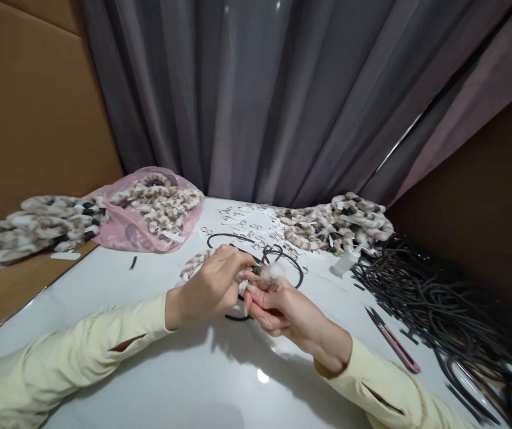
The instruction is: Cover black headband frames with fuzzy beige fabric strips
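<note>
The furry strap (196,263) is in both hands, just above the middle of the tabletop (184,381). The fingers of the left hand (206,285) are pinched together on it, and those of the right hand (288,307) are clamped on it close by, thumb against fingertips. Taking this grip as the clock's centre, a length of the strap trails out behind the left hand toward ten o'clock, while a fluffy tuft (274,272) sticks up above the right fingers at one o'clock. The strap is plush and white with brownish patches, with a dark bit between the hands; the fingers cover much of the rest. Thin black cord (299,271) curls near the hands from twelve to three o'clock, and small metal rings (256,227) lie scattered at twelve.
</note>
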Demonstrator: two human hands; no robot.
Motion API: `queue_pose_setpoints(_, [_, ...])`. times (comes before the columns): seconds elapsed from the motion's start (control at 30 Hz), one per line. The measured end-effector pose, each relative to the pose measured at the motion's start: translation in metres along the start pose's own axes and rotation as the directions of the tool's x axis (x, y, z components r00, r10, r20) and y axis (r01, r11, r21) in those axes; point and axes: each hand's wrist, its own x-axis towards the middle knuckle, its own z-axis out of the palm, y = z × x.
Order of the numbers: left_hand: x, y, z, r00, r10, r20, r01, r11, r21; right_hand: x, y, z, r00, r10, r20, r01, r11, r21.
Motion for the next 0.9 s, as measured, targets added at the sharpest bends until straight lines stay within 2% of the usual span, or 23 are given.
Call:
queue_pose_setpoints(0.1, [0.003,-0.002,-0.002,0.988,-0.152,0.038,0.152,0.988,0.01,0.001,-0.003,0.0,0.999,-0.034,-0.042,0.033,0.999,-0.03])
queue_pose_setpoints(0.17, [0.005,-0.004,-0.003,0.975,-0.21,0.071,0.208,0.978,0.032,0.003,-0.002,0.001,0.993,-0.049,-0.104,0.042,0.997,-0.07])
queue_pose_setpoints(0.27, [0.009,-0.008,-0.004,0.973,-0.209,0.102,0.201,0.976,0.087,0.008,0.001,0.001,0.969,-0.115,-0.219,0.063,0.971,-0.232])
queue_pose_setpoints(0.33, [0.01,-0.01,-0.004,0.971,-0.202,0.13,0.189,0.976,0.11,0.011,0.005,0.0,0.934,-0.249,-0.255,0.116,0.89,-0.442])
queue_pose_setpoints(0.4, [0.01,-0.013,-0.003,0.961,-0.213,0.174,0.194,0.973,0.123,0.013,0.009,-0.003,0.89,-0.405,-0.211,0.156,0.705,-0.692])
queue_pose_setpoints(0.43, [0.009,-0.014,-0.002,0.955,-0.218,0.202,0.195,0.972,0.127,0.013,0.011,-0.005,0.866,-0.471,-0.168,0.15,0.564,-0.812])
queue_pose_setpoints(0.5, [0.007,-0.015,-0.001,0.941,-0.219,0.257,0.19,0.973,0.135,0.012,0.016,-0.007,0.824,-0.565,-0.05,0.086,0.211,-0.974])
queue_pose_setpoints(0.57, [0.004,-0.015,0.002,0.927,-0.212,0.309,0.176,0.974,0.142,0.01,0.02,-0.008,0.776,-0.623,0.096,0.009,-0.141,-0.99])
queue_pose_setpoints(0.6, [0.003,-0.015,0.003,0.919,-0.212,0.333,0.172,0.974,0.145,0.009,0.022,-0.008,0.753,-0.637,0.165,-0.022,-0.274,-0.962])
queue_pose_setpoints(0.63, [0.001,-0.015,0.004,0.909,-0.217,0.355,0.174,0.973,0.149,0.008,0.022,-0.007,0.736,-0.641,0.22,-0.043,-0.369,-0.929])
queue_pose_setpoints(0.67, [0.0,-0.015,0.006,0.899,-0.228,0.373,0.183,0.971,0.153,0.007,0.022,-0.007,0.723,-0.64,0.26,-0.058,-0.432,-0.9])
queue_pose_setpoints(0.73, [-0.002,-0.015,0.008,0.884,-0.259,0.39,0.216,0.965,0.151,0.007,0.019,-0.008,0.7,-0.647,0.301,-0.082,-0.491,-0.867])
queue_pose_setpoints(0.83, [-0.001,-0.014,0.009,0.866,-0.322,0.383,0.308,0.946,0.099,0.009,0.009,-0.015,0.677,-0.675,0.295,-0.103,-0.484,-0.869])
queue_pose_setpoints(0.9, [0.002,-0.012,0.009,0.838,-0.382,0.39,0.399,0.916,0.039,0.011,0.002,-0.022,0.684,-0.68,0.264,-0.111,-0.454,-0.884])
